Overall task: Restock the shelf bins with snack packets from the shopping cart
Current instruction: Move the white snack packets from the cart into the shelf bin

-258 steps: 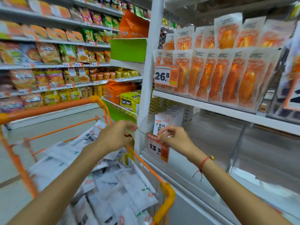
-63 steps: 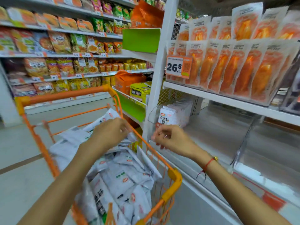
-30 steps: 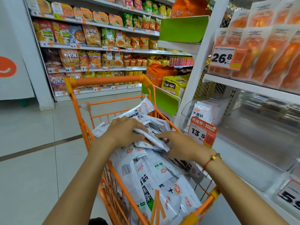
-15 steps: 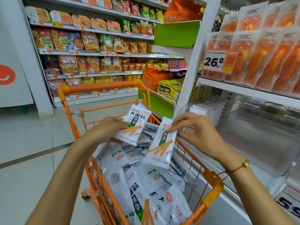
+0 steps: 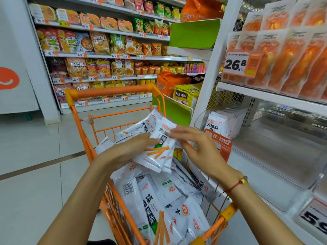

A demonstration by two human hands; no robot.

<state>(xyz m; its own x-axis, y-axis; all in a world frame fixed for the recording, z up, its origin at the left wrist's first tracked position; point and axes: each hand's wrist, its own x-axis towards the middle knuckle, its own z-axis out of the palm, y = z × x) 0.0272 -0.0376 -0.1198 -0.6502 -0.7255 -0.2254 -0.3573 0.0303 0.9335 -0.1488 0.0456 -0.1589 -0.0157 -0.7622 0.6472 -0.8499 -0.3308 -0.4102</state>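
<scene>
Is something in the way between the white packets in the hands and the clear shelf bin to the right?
Nothing visible blocks it. The packets are above the cart; the bin is open above.

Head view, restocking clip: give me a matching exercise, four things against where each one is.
Things:
1. white snack packets
2. 26.8 price tag
3. red string bracelet
4. green panel

Places:
A. on the right wrist
B. held between both hands above the cart
C. on the shelf edge before the orange packs
D. upper middle, left of the white upright

Pairs: 1-B, 2-C, 3-A, 4-D
</scene>
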